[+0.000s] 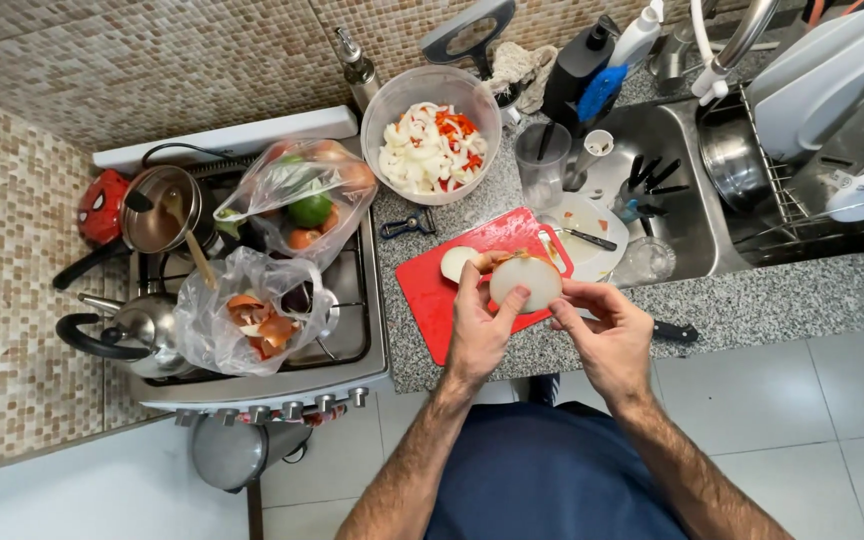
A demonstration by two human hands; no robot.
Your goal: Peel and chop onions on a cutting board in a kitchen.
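Onion half, pale and partly skinned, is held up just above the red cutting board near the front edge of the bench. Both hands are close together on it: the left hand cups it from below with the thumb pressed on its cut face, and the right hand pinches at its right side, fingers curled as if gripping a strip of the brownish skin that hangs loose at the top. Holding it over the board probably keeps any peel falling onto the board rather than the floor.

A second onion piece lies cut side up on the board, just left of the held one. Toward the back edge of the bench stands a clear bowl with chopped white onion and red pepper, within easy reach of the board. A small peeler lies between bowl and board. A white plate with a knife rests at the sink's left rim, and another dark knife handle lies on the bench just right of the right hand.

On the stove to the left, two plastic bags sit on the burners: one with whole vegetables, one that seems to hold scraps and peelings. A kettle and a pot stand at the stove's left side.
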